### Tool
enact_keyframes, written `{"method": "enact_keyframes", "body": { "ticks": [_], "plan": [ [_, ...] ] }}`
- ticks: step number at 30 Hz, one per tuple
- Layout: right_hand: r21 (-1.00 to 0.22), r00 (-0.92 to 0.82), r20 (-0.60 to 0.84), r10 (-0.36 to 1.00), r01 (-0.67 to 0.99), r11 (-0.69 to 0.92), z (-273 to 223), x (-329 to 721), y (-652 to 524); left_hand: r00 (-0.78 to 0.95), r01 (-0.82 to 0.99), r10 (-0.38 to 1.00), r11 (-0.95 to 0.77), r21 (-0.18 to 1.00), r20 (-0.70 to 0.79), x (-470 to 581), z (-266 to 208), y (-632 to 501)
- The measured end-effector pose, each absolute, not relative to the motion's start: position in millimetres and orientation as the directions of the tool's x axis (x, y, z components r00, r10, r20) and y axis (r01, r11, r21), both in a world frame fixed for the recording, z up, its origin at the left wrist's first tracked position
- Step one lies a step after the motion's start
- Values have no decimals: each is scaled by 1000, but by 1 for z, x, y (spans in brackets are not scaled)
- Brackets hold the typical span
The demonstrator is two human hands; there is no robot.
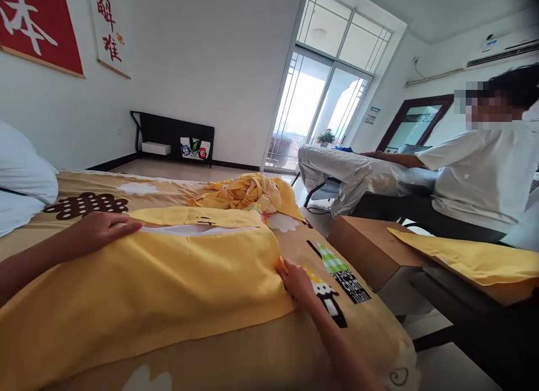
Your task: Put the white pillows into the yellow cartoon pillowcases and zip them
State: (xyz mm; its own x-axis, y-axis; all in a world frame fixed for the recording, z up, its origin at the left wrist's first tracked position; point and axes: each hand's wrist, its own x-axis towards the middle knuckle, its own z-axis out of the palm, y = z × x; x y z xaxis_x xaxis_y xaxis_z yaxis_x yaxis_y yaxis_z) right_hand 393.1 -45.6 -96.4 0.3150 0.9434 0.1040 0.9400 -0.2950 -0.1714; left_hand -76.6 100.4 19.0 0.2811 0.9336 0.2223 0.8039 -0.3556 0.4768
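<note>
A yellow fabric cover lies spread over the bed in front of me. Along its far side runs a long opening, with white material showing inside; whether that is lining or filling, I cannot tell. My left hand is closed at the left end of this opening, fingers together on the fabric's edge. At the cover's right end, my right hand pinches a small fold of the same cloth. Just beyond lies a crumpled heap of yellow fabric.
The bed's patterned beige sheet extends on both sides, with white pillows at left. To the right stand a cardboard box and another yellow cloth piece. A person in white works at a plastic-covered table.
</note>
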Motion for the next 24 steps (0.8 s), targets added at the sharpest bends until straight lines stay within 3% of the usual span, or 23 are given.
{"method": "enact_keyframes", "body": {
  "ticks": [3,4,8,10,13,16,19,22,24],
  "plan": [
    [-121,371,224,901,928,-352,-77,398,-63,151,831,896,-344,437,417,-58,21,93],
    [-99,385,271,882,923,-372,-77,400,-71,139,850,899,-324,416,416,-54,12,91],
    [-15,385,329,862,915,-403,-111,407,-97,282,902,958,-284,325,56,-45,-47,80],
    [-7,363,333,871,924,-382,-128,413,-101,317,890,948,-307,339,25,-46,-65,77],
    [-24,329,298,896,941,-337,-125,426,-96,352,848,931,-359,389,94,-58,-56,80],
    [-60,310,217,926,951,-305,-88,437,-77,375,815,910,-415,404,179,-66,-25,80],
    [-186,225,254,941,966,-180,-37,425,-40,352,827,898,-430,362,264,-48,-3,67],
    [-337,146,335,931,941,-26,-9,382,6,364,863,902,-420,282,231,-15,1,51],
    [-344,122,341,932,939,3,-14,345,33,306,902,935,-346,258,182,-1,-4,48]
  ]
}}
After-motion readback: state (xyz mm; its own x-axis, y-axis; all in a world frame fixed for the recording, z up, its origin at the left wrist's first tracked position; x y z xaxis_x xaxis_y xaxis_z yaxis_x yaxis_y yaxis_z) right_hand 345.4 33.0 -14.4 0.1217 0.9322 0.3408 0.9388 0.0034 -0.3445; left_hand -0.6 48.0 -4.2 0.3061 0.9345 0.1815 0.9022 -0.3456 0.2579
